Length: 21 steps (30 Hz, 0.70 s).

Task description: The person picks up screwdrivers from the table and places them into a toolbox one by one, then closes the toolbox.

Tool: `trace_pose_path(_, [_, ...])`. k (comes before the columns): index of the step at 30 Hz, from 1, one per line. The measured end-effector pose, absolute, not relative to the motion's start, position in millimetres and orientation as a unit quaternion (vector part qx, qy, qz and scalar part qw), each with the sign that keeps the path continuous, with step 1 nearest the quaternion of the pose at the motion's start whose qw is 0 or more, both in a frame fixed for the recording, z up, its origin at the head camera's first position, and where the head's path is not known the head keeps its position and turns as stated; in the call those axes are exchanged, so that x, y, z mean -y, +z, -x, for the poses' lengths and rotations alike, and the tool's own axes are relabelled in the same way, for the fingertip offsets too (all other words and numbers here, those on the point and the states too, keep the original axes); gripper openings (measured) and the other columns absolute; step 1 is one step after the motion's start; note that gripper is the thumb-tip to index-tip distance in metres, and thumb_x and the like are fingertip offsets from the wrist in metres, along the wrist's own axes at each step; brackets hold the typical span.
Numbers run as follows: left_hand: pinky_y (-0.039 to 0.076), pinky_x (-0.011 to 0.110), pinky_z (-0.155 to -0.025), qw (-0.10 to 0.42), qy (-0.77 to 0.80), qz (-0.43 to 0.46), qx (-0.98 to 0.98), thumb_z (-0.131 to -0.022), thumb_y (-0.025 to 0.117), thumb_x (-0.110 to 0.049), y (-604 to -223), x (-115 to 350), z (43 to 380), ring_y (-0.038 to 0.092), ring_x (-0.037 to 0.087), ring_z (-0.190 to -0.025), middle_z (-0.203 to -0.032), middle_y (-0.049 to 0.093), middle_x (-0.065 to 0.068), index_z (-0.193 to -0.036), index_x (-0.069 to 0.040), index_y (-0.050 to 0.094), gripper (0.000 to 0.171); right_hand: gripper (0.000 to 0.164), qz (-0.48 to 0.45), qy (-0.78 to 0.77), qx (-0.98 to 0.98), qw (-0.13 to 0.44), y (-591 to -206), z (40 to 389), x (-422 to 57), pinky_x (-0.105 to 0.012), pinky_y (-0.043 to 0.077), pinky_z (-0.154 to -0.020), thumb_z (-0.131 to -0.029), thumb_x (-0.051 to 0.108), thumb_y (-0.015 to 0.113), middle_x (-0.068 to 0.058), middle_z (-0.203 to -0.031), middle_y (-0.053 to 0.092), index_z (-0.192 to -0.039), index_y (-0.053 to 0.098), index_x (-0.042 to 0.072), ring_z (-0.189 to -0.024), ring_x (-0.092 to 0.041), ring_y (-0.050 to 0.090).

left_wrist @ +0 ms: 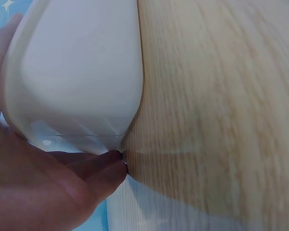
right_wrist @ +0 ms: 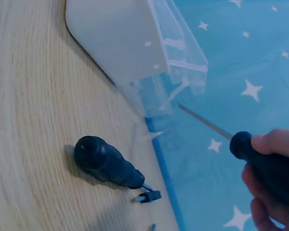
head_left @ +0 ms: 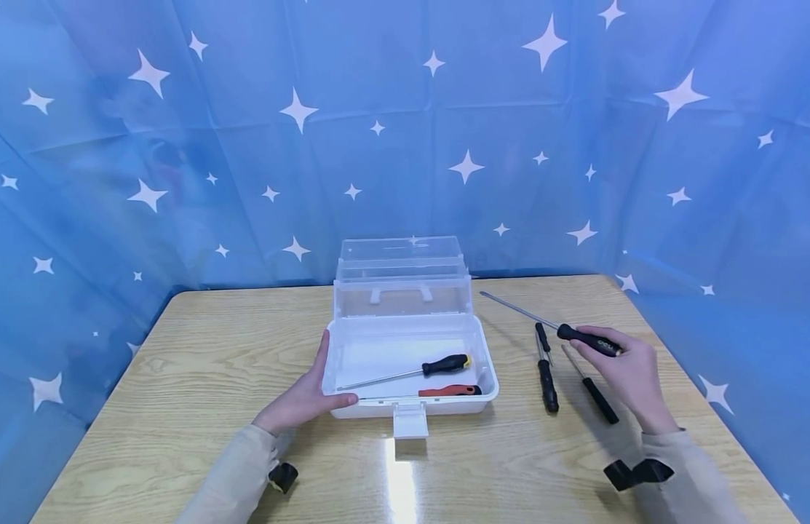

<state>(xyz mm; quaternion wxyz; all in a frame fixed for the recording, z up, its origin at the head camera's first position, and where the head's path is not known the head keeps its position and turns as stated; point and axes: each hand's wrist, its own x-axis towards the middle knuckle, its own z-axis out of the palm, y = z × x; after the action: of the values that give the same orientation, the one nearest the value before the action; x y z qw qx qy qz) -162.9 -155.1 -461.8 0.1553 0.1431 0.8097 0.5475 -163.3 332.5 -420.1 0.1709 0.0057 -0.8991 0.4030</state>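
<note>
A white toolbox [head_left: 405,410] with its clear lid [head_left: 405,273] raised stands on the table. My left hand [head_left: 306,397] holds its front left corner, thumb over the front rim and fingers along the left side. In the left wrist view, fingertips [left_wrist: 113,168] press low against the box wall [left_wrist: 82,62]. On the right, my right hand [head_left: 624,367] grips the black handle of a long screwdriver [head_left: 588,339], raised above the table with its shaft pointing toward the box. Inside the box lie a black-handled screwdriver [head_left: 444,365] with a yellow end and a red-and-black-handled one [head_left: 449,391].
Right of the box, several black-handled screwdrivers lie on the wooden table [head_left: 241,349]: a thick one [head_left: 547,386], a slim one [head_left: 600,400] and a short one [head_left: 542,337]. The box's front latch [head_left: 410,422] hangs down. Behind stands a blue curtain [head_left: 391,160] with white stars.
</note>
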Motion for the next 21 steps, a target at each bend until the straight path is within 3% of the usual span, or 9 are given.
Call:
trace_pose_path(9, [0.017, 0.059, -0.109, 0.159, 0.537, -0.137, -0.817, -0.082, 0.078, -0.027, -462, 156, 162, 0.010, 0.037, -0.143, -0.160, -0.006, 0.015, -0.151, -0.018, -0.022, 0.122, 0.034, -0.014, 0.411, 0.894, 0.181, -416, 155, -342, -0.026, 0.038, -0.040, -0.089, 0.026, 0.072, 0.015, -0.099, 0.060, -0.116, 0.070, 0.005, -0.052, -0.016, 0.053])
trace_pose_path(13, [0.016, 0.058, -0.110, 0.160, 0.537, -0.138, -0.817, -0.082, 0.078, -0.027, -462, 156, 163, 0.009, 0.037, -0.143, -0.160, -0.006, 0.014, -0.151, -0.018, -0.021, 0.122, 0.033, -0.011, 0.420, 0.889, 0.183, -414, 153, -346, -0.026, 0.039, -0.042, -0.088, 0.025, 0.074, 0.025, -0.096, 0.058, -0.115, 0.071, 0.006, -0.060, -0.012, 0.058])
trace_pose_path(21, [0.016, 0.059, -0.109, 0.163, 0.535, -0.133, -0.818, -0.083, 0.077, -0.026, -461, 156, 162, 0.007, 0.037, -0.143, -0.160, -0.008, 0.014, -0.151, -0.019, -0.022, 0.121, 0.032, -0.011, 0.415, 0.888, 0.198, -412, 149, -349, -0.025, 0.041, -0.050, -0.087, 0.025, 0.075, 0.025, -0.096, 0.061, -0.114, 0.072, 0.009, -0.079, -0.008, 0.055])
